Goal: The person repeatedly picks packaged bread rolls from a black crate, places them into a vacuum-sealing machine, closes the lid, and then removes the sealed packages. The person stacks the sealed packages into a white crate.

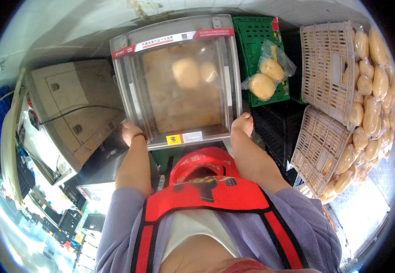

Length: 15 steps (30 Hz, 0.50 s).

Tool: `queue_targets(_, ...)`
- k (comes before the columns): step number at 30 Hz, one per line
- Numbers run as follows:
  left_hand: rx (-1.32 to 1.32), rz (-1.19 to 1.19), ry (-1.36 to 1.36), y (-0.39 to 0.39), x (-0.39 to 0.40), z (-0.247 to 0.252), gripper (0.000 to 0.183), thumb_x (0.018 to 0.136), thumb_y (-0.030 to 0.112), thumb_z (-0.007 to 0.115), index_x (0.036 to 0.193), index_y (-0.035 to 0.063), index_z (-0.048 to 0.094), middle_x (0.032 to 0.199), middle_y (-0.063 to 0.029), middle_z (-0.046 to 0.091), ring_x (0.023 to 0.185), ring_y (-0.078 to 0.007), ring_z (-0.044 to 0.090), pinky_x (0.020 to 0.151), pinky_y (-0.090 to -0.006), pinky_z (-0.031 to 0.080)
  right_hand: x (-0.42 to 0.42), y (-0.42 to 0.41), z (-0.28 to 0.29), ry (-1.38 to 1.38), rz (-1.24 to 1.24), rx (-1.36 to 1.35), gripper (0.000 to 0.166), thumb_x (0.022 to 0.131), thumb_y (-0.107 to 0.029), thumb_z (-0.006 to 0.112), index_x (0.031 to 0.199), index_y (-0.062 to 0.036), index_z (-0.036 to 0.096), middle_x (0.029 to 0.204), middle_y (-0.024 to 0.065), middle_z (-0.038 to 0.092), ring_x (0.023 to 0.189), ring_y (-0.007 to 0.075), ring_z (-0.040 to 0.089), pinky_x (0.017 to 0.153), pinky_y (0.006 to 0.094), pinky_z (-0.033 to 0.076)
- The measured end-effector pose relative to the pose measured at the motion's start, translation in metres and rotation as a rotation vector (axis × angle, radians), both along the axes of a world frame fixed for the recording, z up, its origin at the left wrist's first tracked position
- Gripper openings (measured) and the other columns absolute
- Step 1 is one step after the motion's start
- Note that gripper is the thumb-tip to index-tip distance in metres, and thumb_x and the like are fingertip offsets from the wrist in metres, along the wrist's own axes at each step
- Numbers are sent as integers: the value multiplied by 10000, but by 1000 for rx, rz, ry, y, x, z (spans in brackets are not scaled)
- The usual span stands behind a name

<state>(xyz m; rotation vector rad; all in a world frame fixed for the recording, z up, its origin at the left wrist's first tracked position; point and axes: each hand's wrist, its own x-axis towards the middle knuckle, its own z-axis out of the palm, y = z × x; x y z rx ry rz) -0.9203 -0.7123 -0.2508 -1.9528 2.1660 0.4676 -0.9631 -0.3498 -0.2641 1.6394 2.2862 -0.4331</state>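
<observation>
A vacuum packing machine with a clear lid (183, 112) in a metal frame stands directly before me. Through the lid, two yellow potatoes (185, 72) show blurred on a brown surface near the back. My left hand (131, 133) grips the lid's front left corner, its fingers partly hidden by the edge. At the front right corner, my right hand (242, 124) is curled around the lid's side. The lid lies down over the chamber; whether it is sealed cannot be seen.
Right of the machine, bagged potatoes (262, 87) lie on an upturned green crate (257, 30). Farther right, pale plastic crates (325, 68) hold many bagged potatoes (371, 112). A grey metal cabinet (81, 85) with a cable across it stands left. Black crates (279, 123) sit beside my right arm.
</observation>
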Motion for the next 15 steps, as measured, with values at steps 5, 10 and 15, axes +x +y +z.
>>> queue_targets(5, -6, -7, -40, 0, 1, -15, 575, 903, 422, 267, 1004, -2, 642, 1045, -229, 613, 969, -390, 584, 842, -461, 454, 0, 5, -2, -14, -5, 0, 449, 879, -380, 318, 972, -75, 634, 968, 188, 642, 894, 401, 599, 775, 507, 461)
queue_targets(10, -9, -7, -9, 1, 1, -8, 571, 907, 410, 269, 998, -11, 644, 1063, -228, 609, 996, -389, 578, 864, -447, 447, 5, 7, -7, -12, 23, -37, 460, 877, -394, 319, 977, -68, 628, 973, 200, 637, 898, 403, 598, 780, 512, 460)
queue_targets(15, 21, 45, 2, 15, -6, 16, 613, 920, 445, 247, 1048, -10, 637, 1084, -212, 613, 1008, -366, 584, 878, -427, 443, 17, 31, -35, 236, -84, -286, 474, 889, -434, 389, 996, -30, 613, 997, 223, 618, 937, 399, 577, 820, 474, 443)
